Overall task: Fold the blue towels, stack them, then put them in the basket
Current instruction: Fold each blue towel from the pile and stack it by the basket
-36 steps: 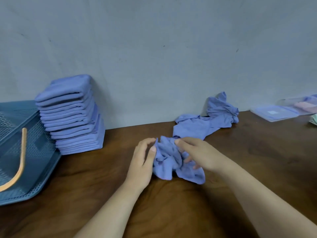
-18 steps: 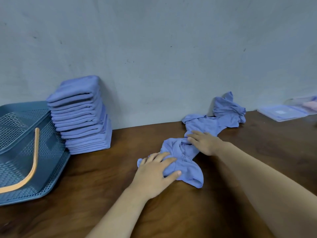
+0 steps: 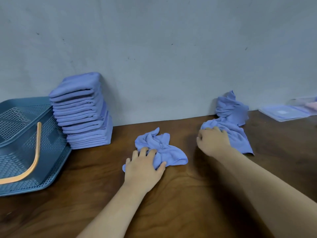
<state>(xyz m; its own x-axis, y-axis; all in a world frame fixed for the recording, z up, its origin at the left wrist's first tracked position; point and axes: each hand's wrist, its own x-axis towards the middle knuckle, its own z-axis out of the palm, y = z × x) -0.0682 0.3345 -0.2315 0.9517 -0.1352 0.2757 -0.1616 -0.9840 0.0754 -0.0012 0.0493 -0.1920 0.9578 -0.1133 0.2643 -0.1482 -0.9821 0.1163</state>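
While both bare forearms reach in from the bottom edge, the left grip (image 3: pixel 145 167) is spread wide, fingers pretty much flat, pressing on a crumpled blue cloth towel (image 3: pixel 164 148) that sits mid dark brown wooden counter (image 3: pixel 171 212). Nothing is pinched there, just palm and fingertips on the near-left part of the cloth.

A bit further back and to the right, the right grip (image 3: pixel 213 141) looks curled over the near-left edge of a second loose blue towel (image 3: pixel 238 138), so it's holding that one. It's kinda motion-blurred though. That towel trails back into a bunched-up heap against the grey wall (image 3: pixel 154 48), well apart from the crumpled one.

Over on the left, a tall stack of folded blue towels (image 3: pixel 82 110) stands against the wall, leaning slightly. Right up against it is the blue perforated plastic basket (image 3: pixel 20 148), with a curved orange handle (image 3: pixel 36 152) lying across it. Far right at the back there's a clear flat plastic lid (image 3: pixel 284 113).
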